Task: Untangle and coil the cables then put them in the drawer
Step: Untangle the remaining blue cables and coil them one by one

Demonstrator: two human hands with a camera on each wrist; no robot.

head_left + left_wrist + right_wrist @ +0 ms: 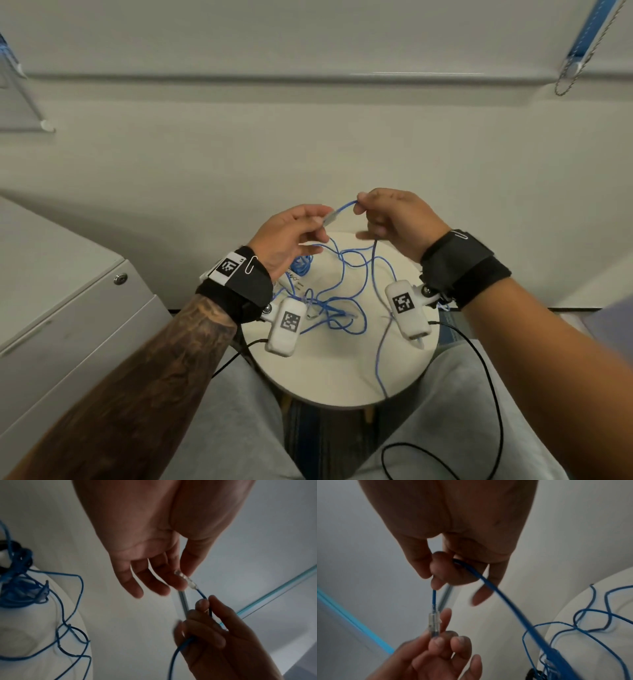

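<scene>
Thin blue cables [346, 294] lie tangled on a small round white table [342, 377]. Both hands are raised above its far edge. My left hand [291, 233] pinches the clear plug [330, 218] at one cable's end between thumb and fingertips; the plug [186, 580] shows in the left wrist view and the same plug [434, 626] in the right wrist view. My right hand [390, 219] pinches the blue cable [434, 597] a short way behind the plug, and the cable [376, 325] then hangs from this hand down over the table. A coiled blue bundle [301, 265] lies under the left hand.
A grey filing cabinet [68, 308] with a lock [120, 278] and drawers stands to the left. A white wall is behind the table. My legs in grey trousers [239, 428] straddle the table. Black sensor wires [486, 394] trail from the wrists.
</scene>
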